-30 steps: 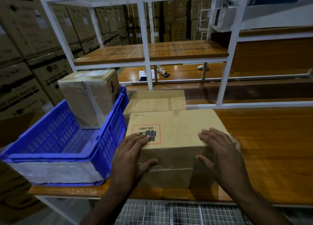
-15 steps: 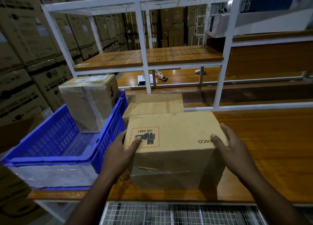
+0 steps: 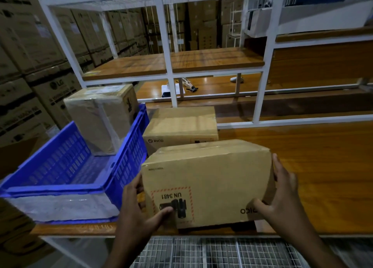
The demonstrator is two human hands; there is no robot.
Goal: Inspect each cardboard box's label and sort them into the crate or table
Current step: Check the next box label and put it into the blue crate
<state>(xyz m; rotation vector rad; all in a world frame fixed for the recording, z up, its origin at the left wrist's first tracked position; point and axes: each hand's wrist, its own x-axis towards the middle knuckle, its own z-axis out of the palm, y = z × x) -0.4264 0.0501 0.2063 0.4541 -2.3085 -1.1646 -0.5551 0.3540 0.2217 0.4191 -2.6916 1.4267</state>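
Both hands held the near cardboard box (image 3: 207, 183) at the front edge of the bench (image 3: 323, 167), tipped toward the person so that its labelled face showed. The left hand (image 3: 139, 211) gripped the left side, fingers (image 3: 137, 184) curled round the edge and the thumb lying across the red-bordered UN 3481 label (image 3: 171, 203). The right hand (image 3: 282, 197) clasped the right side, fingers (image 3: 277, 167) spread up the end panel and the thumb pressing near the PICO print. Judgement: the tilt served to bring the label to the eye; it read upside down, and the left thumb covered part of the pictogram. Just left of the left fingers stood the blue crate (image 3: 66, 167), its near wall touching or almost touching the box's corner; I could not tell which. Beyond the fingers a second PICO box (image 3: 181, 126) lay flat on the bench, right behind the held one. A film-wrapped box (image 3: 101, 116) stood upright in the crate's far end, leaving the near end free. A move into the crate would have to clear its tall right wall. Farther back rose the white shelf frame (image 3: 167, 66).
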